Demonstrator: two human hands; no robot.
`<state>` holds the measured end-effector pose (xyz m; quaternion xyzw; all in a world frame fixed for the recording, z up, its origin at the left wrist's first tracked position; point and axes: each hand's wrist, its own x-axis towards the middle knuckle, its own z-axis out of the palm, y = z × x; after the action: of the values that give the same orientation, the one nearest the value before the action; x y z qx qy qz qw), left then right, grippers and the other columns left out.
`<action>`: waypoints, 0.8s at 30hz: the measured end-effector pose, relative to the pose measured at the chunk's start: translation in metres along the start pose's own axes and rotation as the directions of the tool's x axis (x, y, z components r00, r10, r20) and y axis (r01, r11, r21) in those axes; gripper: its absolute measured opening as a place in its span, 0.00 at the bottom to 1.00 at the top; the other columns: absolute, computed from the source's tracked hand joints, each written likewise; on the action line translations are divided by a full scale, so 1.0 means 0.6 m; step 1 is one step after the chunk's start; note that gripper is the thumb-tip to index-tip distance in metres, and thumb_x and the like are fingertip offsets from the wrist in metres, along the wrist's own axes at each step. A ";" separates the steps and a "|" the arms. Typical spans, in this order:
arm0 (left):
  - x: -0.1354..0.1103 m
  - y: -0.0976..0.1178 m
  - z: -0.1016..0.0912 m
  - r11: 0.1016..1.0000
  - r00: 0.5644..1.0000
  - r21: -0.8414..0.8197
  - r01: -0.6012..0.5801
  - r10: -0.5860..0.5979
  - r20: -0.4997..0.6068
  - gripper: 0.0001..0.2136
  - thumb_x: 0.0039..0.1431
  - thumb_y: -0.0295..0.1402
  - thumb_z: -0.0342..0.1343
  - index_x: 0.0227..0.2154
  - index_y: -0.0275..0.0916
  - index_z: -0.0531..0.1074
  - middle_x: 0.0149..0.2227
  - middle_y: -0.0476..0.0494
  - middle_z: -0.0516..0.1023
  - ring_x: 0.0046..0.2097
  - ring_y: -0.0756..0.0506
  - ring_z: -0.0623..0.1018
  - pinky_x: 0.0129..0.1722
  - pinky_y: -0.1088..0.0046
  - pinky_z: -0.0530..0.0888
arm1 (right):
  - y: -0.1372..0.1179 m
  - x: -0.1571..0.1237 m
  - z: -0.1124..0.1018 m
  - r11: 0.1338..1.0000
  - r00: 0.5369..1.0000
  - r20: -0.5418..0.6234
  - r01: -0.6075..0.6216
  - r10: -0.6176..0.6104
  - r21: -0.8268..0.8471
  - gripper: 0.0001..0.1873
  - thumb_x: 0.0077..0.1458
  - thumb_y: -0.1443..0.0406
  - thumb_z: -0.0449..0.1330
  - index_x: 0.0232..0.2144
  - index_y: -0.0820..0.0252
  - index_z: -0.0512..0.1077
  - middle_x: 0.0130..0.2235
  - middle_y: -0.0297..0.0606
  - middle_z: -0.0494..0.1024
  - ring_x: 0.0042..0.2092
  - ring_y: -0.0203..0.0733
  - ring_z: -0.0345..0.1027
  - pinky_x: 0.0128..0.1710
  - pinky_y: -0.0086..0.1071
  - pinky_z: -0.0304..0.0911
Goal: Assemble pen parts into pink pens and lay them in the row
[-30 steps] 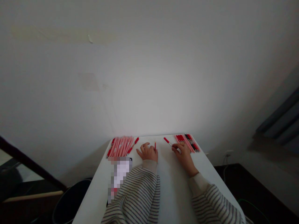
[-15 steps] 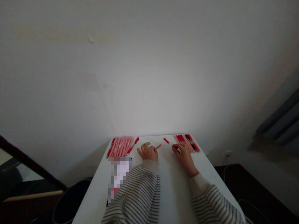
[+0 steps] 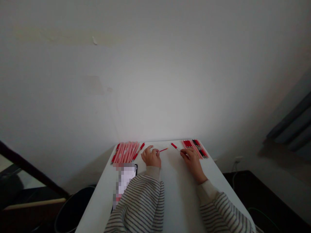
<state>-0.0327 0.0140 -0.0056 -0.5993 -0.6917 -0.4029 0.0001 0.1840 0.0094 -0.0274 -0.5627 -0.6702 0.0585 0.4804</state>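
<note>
Between the thumb and forefinger of my left hand (image 3: 151, 157) is a thin red stick (image 3: 163, 149) with a pale tip, looking like a pen refill. It points right, toward the other hand. My right hand (image 3: 190, 159) pinches the near end of a slim pen (image 3: 174, 145) with a red front part and a lighter, whitish middle. The two pieces are apart. Close to the left hand lies a red pen (image 3: 139, 152), beside a heap of pink sticks (image 3: 126, 152). Just past the right hand are red and black pens (image 3: 200, 150) among pink ones, partly covered by the fingers.
The white table (image 3: 178, 200) stands against a pale wall (image 3: 155, 81). A phone-like object (image 3: 125, 181), blurred out, lies by my left forearm. A dark bin (image 3: 74, 210) is on the floor at left. A wall socket (image 3: 238, 159) with a cable is at right.
My left hand has shifted slightly left with the red stick, which now lies flatter and shows more of its length. The right hand and pen have moved slightly right.
</note>
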 end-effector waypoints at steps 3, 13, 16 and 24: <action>0.009 -0.015 0.002 1.000 0.999 -0.022 0.015 -0.016 -0.035 0.07 0.54 0.34 0.53 0.27 0.45 0.77 0.49 0.46 0.73 0.53 0.39 0.68 0.53 0.54 0.62 | 0.003 0.000 -0.002 1.000 1.000 -0.004 -0.006 0.006 0.006 0.21 0.56 0.50 0.52 0.37 0.58 0.76 0.38 0.46 0.75 0.43 0.49 0.65 0.46 0.45 0.61; 0.022 -0.026 -0.005 0.997 0.991 -0.049 0.063 -0.068 -0.119 0.08 0.55 0.33 0.52 0.27 0.44 0.76 0.49 0.44 0.73 0.53 0.40 0.68 0.51 0.58 0.64 | -0.003 -0.001 -0.013 1.000 1.000 -0.024 0.018 -0.018 0.015 0.16 0.56 0.54 0.54 0.36 0.57 0.76 0.38 0.45 0.77 0.44 0.50 0.66 0.47 0.46 0.60; 0.028 -0.036 -0.004 0.997 0.996 -0.064 0.047 -0.051 -0.072 0.08 0.55 0.36 0.52 0.27 0.45 0.77 0.49 0.44 0.73 0.53 0.40 0.68 0.51 0.58 0.63 | -0.003 0.000 -0.014 1.000 1.000 -0.020 0.018 -0.017 0.013 0.16 0.56 0.55 0.54 0.36 0.58 0.76 0.38 0.45 0.77 0.44 0.50 0.66 0.47 0.46 0.60; 0.034 -0.046 0.004 0.998 0.999 -0.055 0.009 -0.011 -0.048 0.07 0.54 0.36 0.54 0.26 0.46 0.77 0.48 0.45 0.74 0.53 0.41 0.69 0.51 0.58 0.65 | -0.003 -0.001 -0.014 1.000 0.999 -0.030 0.014 -0.014 0.021 0.17 0.56 0.54 0.53 0.36 0.58 0.75 0.38 0.45 0.77 0.45 0.50 0.65 0.48 0.46 0.60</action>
<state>-0.0602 0.0336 -0.0128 -0.5857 -0.6832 -0.4361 -0.0018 0.1887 0.0044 -0.0218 -0.5536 -0.6661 0.0540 0.4969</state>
